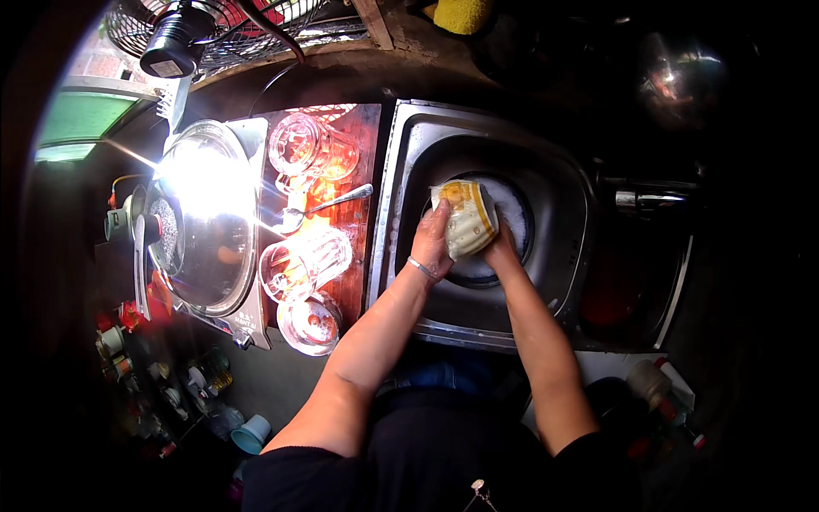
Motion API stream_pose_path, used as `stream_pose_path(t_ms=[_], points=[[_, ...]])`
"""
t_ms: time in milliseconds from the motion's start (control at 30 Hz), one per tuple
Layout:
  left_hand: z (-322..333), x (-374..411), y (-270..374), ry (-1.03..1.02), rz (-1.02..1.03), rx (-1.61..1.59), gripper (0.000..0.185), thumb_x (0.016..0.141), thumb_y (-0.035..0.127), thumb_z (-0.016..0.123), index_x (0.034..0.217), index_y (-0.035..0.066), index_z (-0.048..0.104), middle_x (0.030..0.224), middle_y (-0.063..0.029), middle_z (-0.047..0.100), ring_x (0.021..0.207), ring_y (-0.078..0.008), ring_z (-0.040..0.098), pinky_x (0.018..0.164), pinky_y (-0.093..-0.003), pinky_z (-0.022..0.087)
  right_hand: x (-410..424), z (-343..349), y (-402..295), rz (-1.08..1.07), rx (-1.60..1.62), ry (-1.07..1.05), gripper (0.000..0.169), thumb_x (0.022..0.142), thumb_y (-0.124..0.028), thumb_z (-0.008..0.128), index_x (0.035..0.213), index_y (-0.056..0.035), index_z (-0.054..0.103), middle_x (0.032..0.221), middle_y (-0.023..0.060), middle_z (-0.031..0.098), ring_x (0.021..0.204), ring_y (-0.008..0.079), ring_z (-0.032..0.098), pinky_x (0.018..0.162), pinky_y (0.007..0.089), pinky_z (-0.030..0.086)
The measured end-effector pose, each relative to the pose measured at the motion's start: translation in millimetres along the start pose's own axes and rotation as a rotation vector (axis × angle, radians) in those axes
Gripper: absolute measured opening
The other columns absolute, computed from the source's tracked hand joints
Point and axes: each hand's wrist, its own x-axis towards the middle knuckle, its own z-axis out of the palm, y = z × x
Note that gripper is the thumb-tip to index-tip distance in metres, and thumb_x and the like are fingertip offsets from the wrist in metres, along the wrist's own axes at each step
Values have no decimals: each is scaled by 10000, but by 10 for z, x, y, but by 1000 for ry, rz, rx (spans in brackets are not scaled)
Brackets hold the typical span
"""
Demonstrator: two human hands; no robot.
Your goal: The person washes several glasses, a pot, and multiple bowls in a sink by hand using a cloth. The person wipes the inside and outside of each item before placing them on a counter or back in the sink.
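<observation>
Over a stainless steel sink [400,256], my left hand [434,242] grips the left side of a pale ceramic bowl or cup [472,221] with a yellow band and pattern. The piece is tilted on its side and looks wet. My right hand [502,240] is at its right and far side; most of those fingers are hidden behind or inside it. Beneath, in the basin, stands a round dark-rimmed container [512,192] with white suds.
Left of the sink, glass mugs [313,147], a metal spoon [339,200] and a glass bowl [310,323] stand on a reddish board. Farther left, a glass-lidded pan [217,256] sits on a cooker. A fan [176,41] is at the upper left. A faucet [652,198] lies right.
</observation>
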Motion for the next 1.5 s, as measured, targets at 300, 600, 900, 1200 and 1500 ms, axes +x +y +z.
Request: stream_pose_path(t_ms=[300, 600, 900, 1200, 1500], points=[[156, -121, -12, -207, 85, 116, 692, 689, 53, 737, 1268, 40, 358, 1196, -79, 512, 1129, -218, 493, 975, -347, 370, 195, -290, 112, 361, -93, 141, 355, 872, -144, 482, 1189, 14, 470, 1136, 140, 552, 1059, 219, 529, 923, 315, 408], [-109, -173, -251, -248, 108, 445, 561, 724, -67, 590, 1246, 12, 401, 1174, -86, 532, 1064, -174, 525, 879, -298, 431, -726, -656, -1108, -400, 17, 222, 284, 770, -113, 598, 1042, -32, 598, 1085, 108, 581, 1105, 269, 493, 924, 361, 379], [-93, -429, 65, -565, -244, 632, 447, 786, -26, 606, 1208, -16, 458, 1163, -91, 555, 1058, -172, 532, 932, -303, 409, -18, -645, -485, 211, 806, -272, 253, 923, -173, 462, 1115, -42, 561, 1055, 65, 602, 938, 147, 582, 821, 265, 451], [126, -127, -166, -71, 102, -167, 490, 827, 75, 576, 1276, 50, 381, 1238, -103, 498, 1137, -248, 486, 1009, -396, 348, -741, 33, -928, -30, 978, 378, 516, 952, -228, 370, 1398, -28, 207, 1438, 111, 245, 1318, 221, 242, 1076, 349, 183], [-14, -273, -300, -276, 5, 450, 409, 825, -42, 512, 1222, 7, 427, 1141, -58, 532, 1045, -131, 495, 911, -276, 394, -349, -471, -780, -392, 25, 294, 294, 908, -171, 443, 1152, -43, 547, 1180, 168, 532, 1154, 347, 459, 994, 393, 330]])
